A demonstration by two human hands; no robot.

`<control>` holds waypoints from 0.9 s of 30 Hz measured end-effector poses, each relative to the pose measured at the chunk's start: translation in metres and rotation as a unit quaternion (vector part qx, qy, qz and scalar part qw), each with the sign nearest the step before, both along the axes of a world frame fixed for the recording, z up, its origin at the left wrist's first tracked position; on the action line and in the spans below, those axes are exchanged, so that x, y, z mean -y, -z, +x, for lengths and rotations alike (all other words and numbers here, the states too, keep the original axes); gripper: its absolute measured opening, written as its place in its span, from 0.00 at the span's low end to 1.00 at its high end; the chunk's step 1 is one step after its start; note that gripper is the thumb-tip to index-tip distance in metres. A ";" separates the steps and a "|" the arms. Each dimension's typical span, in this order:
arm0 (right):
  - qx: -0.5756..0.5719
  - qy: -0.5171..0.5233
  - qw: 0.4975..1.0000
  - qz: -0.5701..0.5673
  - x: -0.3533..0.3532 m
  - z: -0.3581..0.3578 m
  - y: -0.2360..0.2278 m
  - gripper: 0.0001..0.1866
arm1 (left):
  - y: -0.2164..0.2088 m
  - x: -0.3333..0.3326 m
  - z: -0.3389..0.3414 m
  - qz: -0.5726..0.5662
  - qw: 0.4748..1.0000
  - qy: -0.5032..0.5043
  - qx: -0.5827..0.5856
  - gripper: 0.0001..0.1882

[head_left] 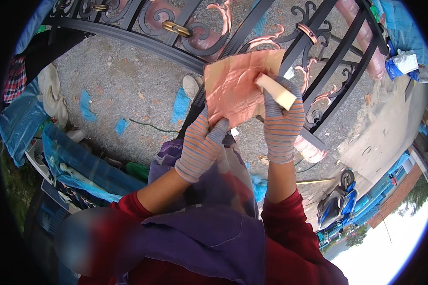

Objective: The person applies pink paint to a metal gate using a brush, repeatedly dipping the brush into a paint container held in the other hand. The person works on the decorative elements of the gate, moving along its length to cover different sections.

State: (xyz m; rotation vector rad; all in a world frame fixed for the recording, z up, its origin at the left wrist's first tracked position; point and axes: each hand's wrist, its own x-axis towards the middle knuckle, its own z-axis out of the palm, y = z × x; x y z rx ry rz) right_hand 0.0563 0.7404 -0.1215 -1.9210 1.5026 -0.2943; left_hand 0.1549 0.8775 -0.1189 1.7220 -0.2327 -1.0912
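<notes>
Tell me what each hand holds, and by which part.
The left hand holds a copper-coloured sheet by its lower-left corner, thumb on top. The right hand holds a pale block by its sides, between thumb and fingers.

Cardboard piece's near-left corner is in your left hand, foam block in your right hand at its right side, ornamental metal gate ahead, motorbike off right.
</notes>
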 end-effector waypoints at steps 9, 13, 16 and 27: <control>0.008 -0.049 0.999 0.022 0.007 -0.066 0.012 0.15 | 0.008 -0.047 0.009 0.056 0.994 -0.071 -0.053 0.08; 0.045 -0.105 0.990 -0.077 0.040 -0.053 0.016 0.13 | 0.022 -0.055 0.022 0.032 0.983 -0.140 -0.114 0.13; -0.029 -0.196 0.962 -0.189 0.046 -0.031 0.041 0.20 | 0.038 -0.067 0.022 -0.051 0.960 -0.211 -0.176 0.18; -0.075 -0.213 0.968 -0.113 0.061 -0.010 0.025 0.16 | 0.019 -0.055 0.029 0.076 0.992 -0.100 -0.018 0.21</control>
